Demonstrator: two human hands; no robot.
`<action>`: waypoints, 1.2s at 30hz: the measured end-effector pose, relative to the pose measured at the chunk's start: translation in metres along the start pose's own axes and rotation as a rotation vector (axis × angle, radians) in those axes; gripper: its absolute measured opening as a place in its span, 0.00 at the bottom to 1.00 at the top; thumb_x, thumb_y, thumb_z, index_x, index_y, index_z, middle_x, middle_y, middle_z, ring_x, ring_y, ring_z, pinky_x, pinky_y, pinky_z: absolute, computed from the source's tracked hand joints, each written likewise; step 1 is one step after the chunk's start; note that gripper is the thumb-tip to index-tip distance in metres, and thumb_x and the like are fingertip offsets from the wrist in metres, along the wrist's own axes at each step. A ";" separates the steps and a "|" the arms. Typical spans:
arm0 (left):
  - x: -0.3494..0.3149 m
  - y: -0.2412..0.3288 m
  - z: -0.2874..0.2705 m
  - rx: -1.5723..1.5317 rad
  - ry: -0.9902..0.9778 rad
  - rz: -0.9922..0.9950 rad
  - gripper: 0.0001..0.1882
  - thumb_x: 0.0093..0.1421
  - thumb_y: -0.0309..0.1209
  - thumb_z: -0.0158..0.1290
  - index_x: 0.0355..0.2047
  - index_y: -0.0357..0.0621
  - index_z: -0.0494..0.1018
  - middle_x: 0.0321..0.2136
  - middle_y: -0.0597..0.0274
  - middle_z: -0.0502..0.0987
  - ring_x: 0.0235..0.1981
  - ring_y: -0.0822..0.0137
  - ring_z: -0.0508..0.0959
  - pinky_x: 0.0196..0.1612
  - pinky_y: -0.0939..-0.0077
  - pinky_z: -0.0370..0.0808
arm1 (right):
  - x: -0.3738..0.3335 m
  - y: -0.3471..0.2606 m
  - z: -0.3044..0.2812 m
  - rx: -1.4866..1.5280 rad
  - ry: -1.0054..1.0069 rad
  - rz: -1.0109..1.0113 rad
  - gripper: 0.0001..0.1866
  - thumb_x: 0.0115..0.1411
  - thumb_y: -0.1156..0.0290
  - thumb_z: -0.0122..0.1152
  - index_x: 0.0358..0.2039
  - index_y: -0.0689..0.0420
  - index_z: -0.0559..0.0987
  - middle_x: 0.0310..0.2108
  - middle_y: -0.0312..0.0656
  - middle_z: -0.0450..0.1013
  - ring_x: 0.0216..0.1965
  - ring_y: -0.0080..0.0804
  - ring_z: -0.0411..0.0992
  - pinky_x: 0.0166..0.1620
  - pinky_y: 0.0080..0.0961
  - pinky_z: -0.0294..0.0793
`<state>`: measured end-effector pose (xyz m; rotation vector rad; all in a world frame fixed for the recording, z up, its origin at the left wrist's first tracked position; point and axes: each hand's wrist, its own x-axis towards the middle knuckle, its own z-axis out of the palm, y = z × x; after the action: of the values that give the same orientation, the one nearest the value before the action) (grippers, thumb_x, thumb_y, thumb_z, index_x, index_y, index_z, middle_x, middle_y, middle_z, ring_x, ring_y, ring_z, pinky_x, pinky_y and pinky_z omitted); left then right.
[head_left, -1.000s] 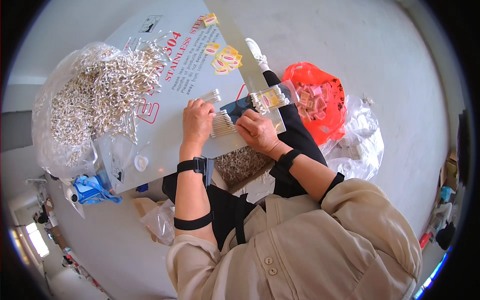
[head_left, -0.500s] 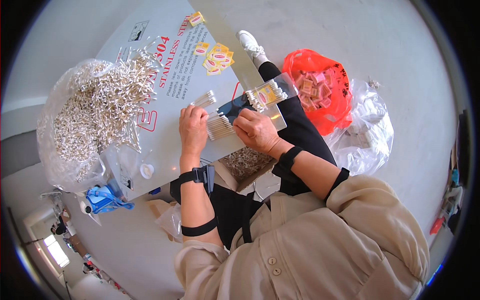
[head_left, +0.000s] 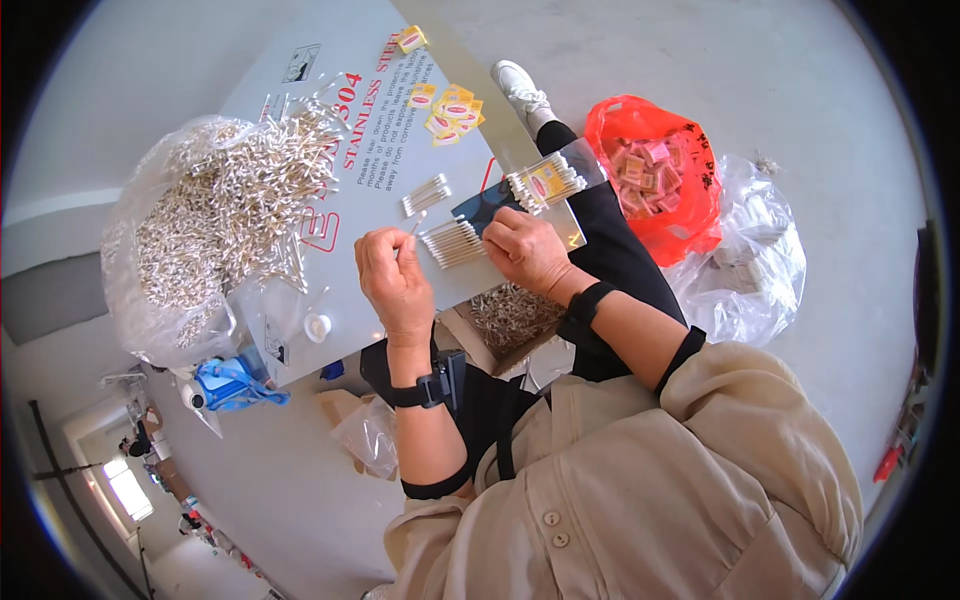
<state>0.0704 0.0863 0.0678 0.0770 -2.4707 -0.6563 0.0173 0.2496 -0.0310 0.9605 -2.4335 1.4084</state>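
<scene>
My left hand [head_left: 392, 280] is raised just left of a neat row of cotton swabs [head_left: 452, 244], thumb and finger pinching a single swab [head_left: 418, 221]. At the row's right end, my right hand [head_left: 528, 248] has its fingers curled against the swab tips; whatever they grip is hidden. Beyond the row lies a smaller group of swabs [head_left: 427, 195]. A dark, shiny flat piece [head_left: 480, 205] sits between the row and a bundle of swabs with a yellow label [head_left: 546, 182], which rests on clear plastic at the table's right edge.
A big clear bag of loose swabs [head_left: 215, 230] stands on the table [head_left: 370, 215] at left. Yellow cards [head_left: 455, 113] lie farther back. Right of my leg are a red bag [head_left: 650, 180] of pink packets and a clear bag [head_left: 750, 250]. A box of swabs [head_left: 510, 315] stands below the table.
My left hand has drawn back from the row toward me and turned, now with a swab in its pinch. My right hand stays by the row's right end. The whole view has shifted slightly.
</scene>
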 end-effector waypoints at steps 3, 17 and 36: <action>-0.005 0.014 -0.009 -0.051 0.000 -0.079 0.07 0.58 0.19 0.54 0.32 0.39 0.67 0.31 0.56 0.72 0.35 0.53 0.71 0.40 0.61 0.70 | -0.002 0.003 0.000 -0.006 -0.021 -0.003 0.03 0.53 0.75 0.60 0.26 0.56 0.74 0.27 0.41 0.67 0.30 0.43 0.73 0.31 0.35 0.74; -0.019 0.060 -0.036 0.059 -0.003 0.080 0.06 0.58 0.19 0.53 0.33 0.39 0.67 0.31 0.55 0.73 0.34 0.52 0.72 0.40 0.60 0.69 | -0.002 0.003 0.001 0.014 -0.016 0.011 0.05 0.55 0.73 0.57 0.25 0.56 0.72 0.27 0.42 0.67 0.32 0.44 0.73 0.33 0.39 0.74; 0.000 -0.046 0.033 0.133 -0.251 -0.072 0.07 0.52 0.20 0.58 0.31 0.43 0.75 0.32 0.59 0.74 0.38 0.54 0.73 0.44 0.60 0.70 | -0.001 0.004 -0.002 0.095 -0.025 0.045 0.02 0.54 0.75 0.60 0.27 0.58 0.75 0.27 0.43 0.68 0.29 0.46 0.73 0.31 0.37 0.73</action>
<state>0.0485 0.0601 0.0224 0.1438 -2.7635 -0.5596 0.0154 0.2532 -0.0329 0.9546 -2.4402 1.5483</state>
